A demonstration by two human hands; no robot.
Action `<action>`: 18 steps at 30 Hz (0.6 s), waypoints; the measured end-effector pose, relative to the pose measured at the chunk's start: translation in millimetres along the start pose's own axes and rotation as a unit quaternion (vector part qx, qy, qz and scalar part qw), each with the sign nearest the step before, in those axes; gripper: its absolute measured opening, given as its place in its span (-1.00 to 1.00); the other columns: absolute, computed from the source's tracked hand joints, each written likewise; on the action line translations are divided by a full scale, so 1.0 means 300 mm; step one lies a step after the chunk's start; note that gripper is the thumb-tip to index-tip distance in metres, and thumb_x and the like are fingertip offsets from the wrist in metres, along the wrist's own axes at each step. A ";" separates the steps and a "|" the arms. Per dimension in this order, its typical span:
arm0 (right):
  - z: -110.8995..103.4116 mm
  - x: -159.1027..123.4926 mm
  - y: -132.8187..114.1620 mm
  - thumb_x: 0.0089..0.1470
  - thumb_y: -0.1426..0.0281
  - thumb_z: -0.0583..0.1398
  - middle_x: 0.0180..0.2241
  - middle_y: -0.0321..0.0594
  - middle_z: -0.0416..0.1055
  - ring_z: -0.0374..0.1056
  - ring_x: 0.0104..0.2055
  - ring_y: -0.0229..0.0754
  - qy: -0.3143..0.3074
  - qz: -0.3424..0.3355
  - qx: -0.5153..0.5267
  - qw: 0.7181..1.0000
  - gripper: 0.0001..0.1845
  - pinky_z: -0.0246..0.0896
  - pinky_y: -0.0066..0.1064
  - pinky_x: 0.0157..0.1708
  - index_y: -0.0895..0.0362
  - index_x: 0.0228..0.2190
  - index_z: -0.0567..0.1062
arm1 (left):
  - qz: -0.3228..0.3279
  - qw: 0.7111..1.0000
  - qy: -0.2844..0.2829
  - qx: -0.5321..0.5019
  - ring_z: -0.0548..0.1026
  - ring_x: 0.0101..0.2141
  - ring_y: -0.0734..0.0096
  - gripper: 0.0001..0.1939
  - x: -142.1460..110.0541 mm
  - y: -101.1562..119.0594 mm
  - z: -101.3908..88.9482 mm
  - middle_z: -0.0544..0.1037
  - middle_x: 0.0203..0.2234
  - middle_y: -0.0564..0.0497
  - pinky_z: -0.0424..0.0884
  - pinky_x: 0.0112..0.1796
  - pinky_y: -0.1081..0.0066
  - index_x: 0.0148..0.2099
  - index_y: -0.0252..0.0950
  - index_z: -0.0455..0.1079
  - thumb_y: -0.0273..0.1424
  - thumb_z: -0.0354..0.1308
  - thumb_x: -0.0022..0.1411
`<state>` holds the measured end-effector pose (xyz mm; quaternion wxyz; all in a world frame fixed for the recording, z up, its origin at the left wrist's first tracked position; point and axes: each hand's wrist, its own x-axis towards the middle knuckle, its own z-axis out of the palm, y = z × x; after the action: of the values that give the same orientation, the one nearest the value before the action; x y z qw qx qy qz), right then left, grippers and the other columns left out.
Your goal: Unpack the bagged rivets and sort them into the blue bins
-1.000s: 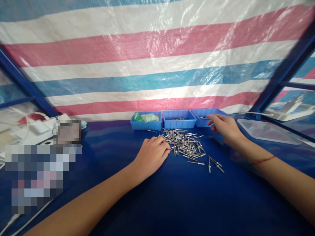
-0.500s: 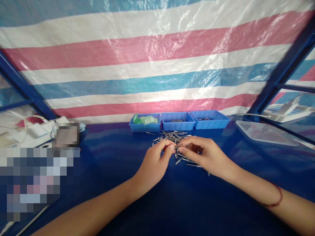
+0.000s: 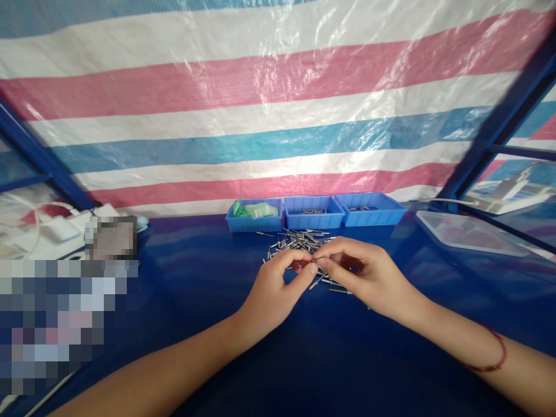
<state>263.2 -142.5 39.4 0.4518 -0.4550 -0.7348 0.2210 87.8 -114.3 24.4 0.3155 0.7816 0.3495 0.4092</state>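
Note:
A loose pile of silvery blind rivets (image 3: 299,237) lies on the blue table, partly hidden behind my hands. My left hand (image 3: 275,298) is closed in a pinch of thumb and forefinger just in front of the pile. Its fingertips meet those of my right hand (image 3: 372,279), which pinches from the other side. Between the touching fingertips is a thin metal rivet, mostly covered by the fingers. A few rivets stick out below my right hand.
Behind the pile stand three blue bins: the left bin (image 3: 254,226) with green and clear plastic bags, the middle bin (image 3: 313,222) and right bin (image 3: 376,218) with some rivets. A translucent lid (image 3: 469,234) lies right. White power strips (image 3: 65,231) sit left.
The fingertips of both hands have drawn closer together, covering more of the rivet between them. My left hand shifted slightly right. The pile and bins look the same.

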 end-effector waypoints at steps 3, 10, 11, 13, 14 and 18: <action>-0.001 0.001 -0.002 0.09 0.35 0.17 -0.54 -0.31 0.37 0.17 -0.62 -0.37 0.009 -0.027 -0.023 0.999 -0.87 0.11 -0.50 -0.64 0.12 -0.35 0.50 | 0.010 1.000 0.019 0.007 0.45 -0.36 0.44 -0.95 0.001 -0.001 0.000 0.52 -0.40 0.07 0.35 -0.23 0.41 -0.28 -0.26 0.39 -0.42 0.12 0.18; 0.002 0.002 0.002 0.10 0.33 0.17 -0.48 -0.28 0.41 0.24 -0.56 -0.35 -0.011 -0.034 -0.040 0.999 -0.86 0.13 -0.51 -0.63 0.11 -0.40 0.51 | 0.054 0.996 0.069 0.028 0.43 -0.34 0.43 -0.97 -0.002 0.011 -0.010 0.46 -0.40 0.05 0.34 -0.26 0.41 -0.29 -0.26 0.32 -0.42 0.10 0.20; 0.004 0.003 0.001 0.10 0.32 0.17 -0.50 -0.28 0.41 0.25 -0.55 -0.33 -0.021 -0.034 -0.036 0.999 -0.84 0.14 -0.51 -0.61 0.11 -0.41 0.51 | 0.054 0.996 0.065 0.034 0.44 -0.34 0.43 -0.96 -0.003 0.010 -0.010 0.46 -0.39 0.05 0.34 -0.25 0.41 -0.28 -0.25 0.32 -0.41 0.10 0.20; 0.006 0.009 0.006 0.11 0.27 0.16 -0.51 -0.27 0.41 0.26 -0.52 -0.31 -0.025 -0.019 -0.011 0.999 -0.79 0.17 -0.49 -0.57 0.12 -0.44 0.51 | 0.047 0.996 0.057 0.046 0.44 -0.31 0.42 -0.89 -0.004 0.002 -0.008 0.46 -0.35 0.05 0.33 -0.21 0.38 -0.19 -0.24 0.30 -0.38 0.11 0.21; 0.005 0.016 0.015 0.10 0.24 0.16 -0.54 -0.28 0.39 0.24 -0.54 -0.31 -0.009 0.000 0.005 1.000 -0.76 0.16 -0.48 -0.58 0.13 -0.45 0.51 | 0.041 0.996 0.056 0.053 0.44 -0.29 0.42 -0.83 -0.005 -0.004 -0.006 0.46 -0.31 0.04 0.32 -0.19 0.36 -0.13 -0.23 0.27 -0.37 0.11 0.21; -0.042 0.064 0.108 0.02 0.13 0.19 -0.71 -0.39 0.19 0.07 -0.67 -0.34 0.171 0.121 0.050 0.977 -0.68 -0.02 -0.47 -0.69 0.14 -0.49 0.47 | 0.034 0.992 0.022 0.120 0.42 -0.20 0.35 -0.71 -0.010 -0.021 0.001 0.44 -0.21 0.00 0.28 -0.11 0.25 -0.01 -0.21 0.20 -0.38 0.10 0.22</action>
<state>285.9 -111.0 30.8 0.5632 -0.5483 -0.5742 0.2292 85.0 -113.2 18.0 0.1979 0.8159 0.3761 0.3921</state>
